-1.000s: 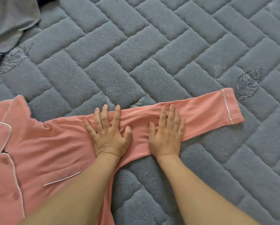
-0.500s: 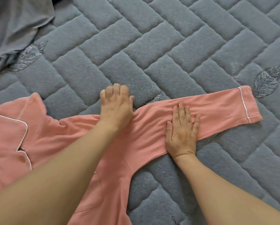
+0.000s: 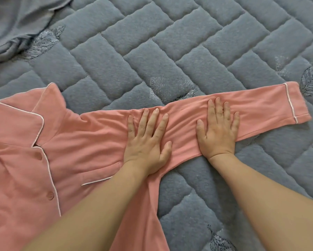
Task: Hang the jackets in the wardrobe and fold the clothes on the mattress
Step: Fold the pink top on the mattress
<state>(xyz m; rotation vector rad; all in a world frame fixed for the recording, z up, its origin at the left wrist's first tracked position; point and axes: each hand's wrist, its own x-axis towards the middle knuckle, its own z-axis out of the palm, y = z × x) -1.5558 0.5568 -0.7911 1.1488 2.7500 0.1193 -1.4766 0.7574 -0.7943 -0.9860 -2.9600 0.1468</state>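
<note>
— Where, and lying how?
— Spread flat on the quilted grey mattress [image 3: 170,42]: a salmon-pink pajama shirt [image 3: 75,145] with white piping, collar [image 3: 25,120] at far left, chest pocket [image 3: 97,175] just beside the left forearm.
— Long axis of the sleeve?
— Stretched left to right, rising slightly toward the far side; cuff [image 3: 293,104] pointing right, well apart from the collar.
— Grip on each side?
— Released on both. Left hand [image 3: 148,142] pressed palm-down near the armpit end of the sleeve [image 3: 184,120], fingers straight and spread. Right hand [image 3: 217,131] flat on the sleeve's middle, fingers straight, pointing away.
— Anything else around?
— A rumpled grey garment [image 3: 16,24] at top left, apart from the shirt.
</note>
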